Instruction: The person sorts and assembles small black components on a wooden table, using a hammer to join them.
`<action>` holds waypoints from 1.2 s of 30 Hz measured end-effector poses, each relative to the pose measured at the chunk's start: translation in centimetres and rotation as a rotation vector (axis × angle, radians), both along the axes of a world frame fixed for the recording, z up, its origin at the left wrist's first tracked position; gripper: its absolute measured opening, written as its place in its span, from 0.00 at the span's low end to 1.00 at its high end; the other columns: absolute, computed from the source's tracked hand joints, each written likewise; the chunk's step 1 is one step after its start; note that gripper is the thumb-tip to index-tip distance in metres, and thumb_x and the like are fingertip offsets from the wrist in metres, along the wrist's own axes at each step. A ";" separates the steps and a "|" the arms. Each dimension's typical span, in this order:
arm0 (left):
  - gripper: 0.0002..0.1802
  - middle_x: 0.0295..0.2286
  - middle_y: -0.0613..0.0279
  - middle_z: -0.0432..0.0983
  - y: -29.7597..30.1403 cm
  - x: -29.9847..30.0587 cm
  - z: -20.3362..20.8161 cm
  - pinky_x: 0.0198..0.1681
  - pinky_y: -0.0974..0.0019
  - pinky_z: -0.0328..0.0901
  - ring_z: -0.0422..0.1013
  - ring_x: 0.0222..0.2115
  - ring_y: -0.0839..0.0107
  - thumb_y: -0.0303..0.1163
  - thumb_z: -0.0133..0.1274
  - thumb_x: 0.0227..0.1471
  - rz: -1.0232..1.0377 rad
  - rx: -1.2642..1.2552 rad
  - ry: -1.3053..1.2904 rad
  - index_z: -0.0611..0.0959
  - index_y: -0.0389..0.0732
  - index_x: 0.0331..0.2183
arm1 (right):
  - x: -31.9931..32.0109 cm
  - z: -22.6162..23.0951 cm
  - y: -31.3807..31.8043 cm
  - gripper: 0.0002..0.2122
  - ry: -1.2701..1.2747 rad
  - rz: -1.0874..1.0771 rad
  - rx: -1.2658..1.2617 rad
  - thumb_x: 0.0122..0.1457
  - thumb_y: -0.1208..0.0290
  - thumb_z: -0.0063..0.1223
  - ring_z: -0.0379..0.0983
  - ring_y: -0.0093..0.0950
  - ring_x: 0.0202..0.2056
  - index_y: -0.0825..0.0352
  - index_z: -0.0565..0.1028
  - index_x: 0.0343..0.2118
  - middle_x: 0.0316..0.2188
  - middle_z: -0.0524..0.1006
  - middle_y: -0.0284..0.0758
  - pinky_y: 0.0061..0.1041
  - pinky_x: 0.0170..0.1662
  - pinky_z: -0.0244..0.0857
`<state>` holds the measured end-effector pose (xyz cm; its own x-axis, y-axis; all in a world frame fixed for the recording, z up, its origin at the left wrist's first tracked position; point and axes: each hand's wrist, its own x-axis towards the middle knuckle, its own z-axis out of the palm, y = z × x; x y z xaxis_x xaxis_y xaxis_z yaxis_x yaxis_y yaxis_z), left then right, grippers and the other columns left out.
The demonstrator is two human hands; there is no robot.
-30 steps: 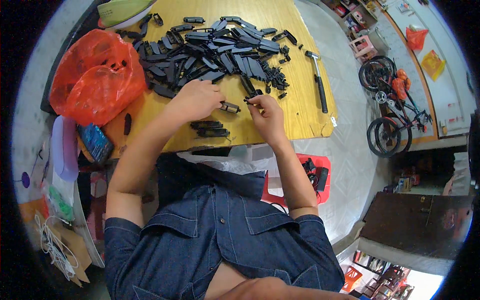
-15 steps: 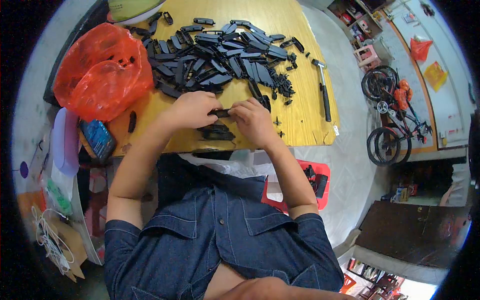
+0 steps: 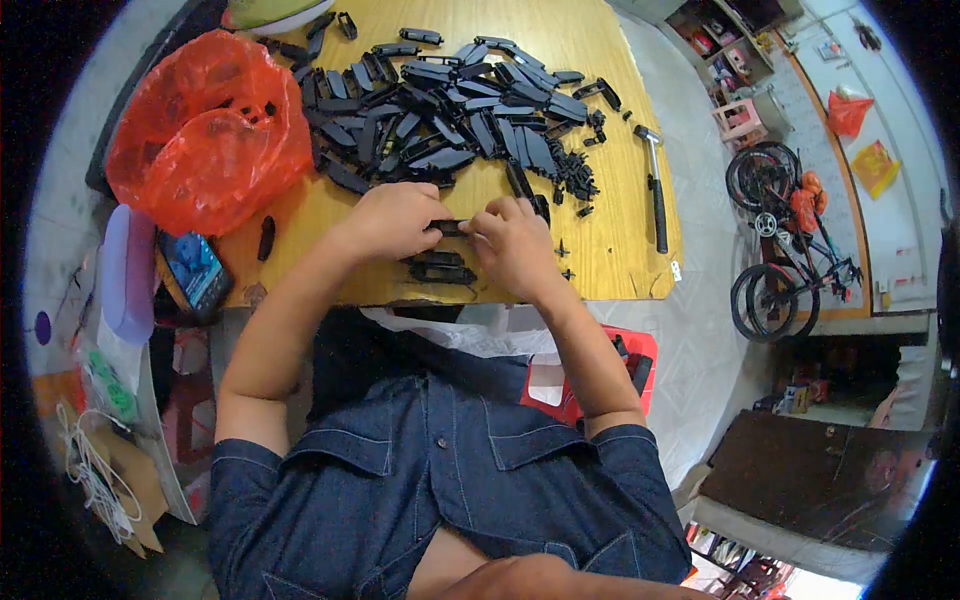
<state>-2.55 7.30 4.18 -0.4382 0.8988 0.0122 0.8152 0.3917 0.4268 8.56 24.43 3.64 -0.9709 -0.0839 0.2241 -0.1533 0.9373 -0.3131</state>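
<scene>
My left hand point(image 3: 392, 220) and my right hand point(image 3: 510, 243) meet over the near part of a yellow wooden table point(image 3: 620, 260). Both pinch the same small black plastic part point(image 3: 447, 227), one hand at each end. Just below the hands, two or three similar black pieces point(image 3: 440, 268) lie stacked on the table. A large heap of black plastic parts point(image 3: 450, 115) spreads across the table beyond my hands.
A red plastic bag point(image 3: 205, 135) sits at the table's left. A hammer point(image 3: 655, 195) lies at the right edge. A phone point(image 3: 195, 270) rests at the left corner. A red crate point(image 3: 610, 370) stands on the floor at my right; bicycles point(image 3: 790, 240) farther right.
My hands were apart a second ago, the right one holding a small piece. They have come together and now both grip one black part above the small stack.
</scene>
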 end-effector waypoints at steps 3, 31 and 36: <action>0.13 0.29 0.61 0.72 0.1 0.1 -0.3 0.36 0.59 0.67 0.70 0.33 0.61 0.35 0.50 0.40 0.019 0.015 0.021 0.81 0.45 0.32 | -1.0 0.5 -0.1 0.09 0.002 0.042 0.022 0.44 0.73 0.56 0.66 0.38 0.38 0.61 0.76 0.32 0.34 0.71 0.36 0.32 0.39 0.63; 0.10 0.33 0.64 0.70 0.0 -0.2 -1.2 0.35 0.61 0.62 0.66 0.36 0.65 0.31 0.58 0.36 0.274 0.161 0.446 0.77 0.45 0.27 | 2.1 -0.9 10.5 0.06 0.278 -0.523 -0.040 0.48 0.76 0.49 0.69 0.38 0.35 0.66 0.76 0.29 0.28 0.74 0.40 0.35 0.37 0.64; 0.10 0.34 0.63 0.69 0.6 0.4 -1.1 0.39 0.63 0.64 0.70 0.34 0.64 0.25 0.56 0.38 0.280 0.601 -0.031 0.77 0.41 0.29 | 1.8 -0.6 10.4 0.07 0.125 -0.427 0.251 0.47 0.78 0.48 0.70 0.39 0.35 0.65 0.76 0.29 0.28 0.74 0.39 0.33 0.38 0.64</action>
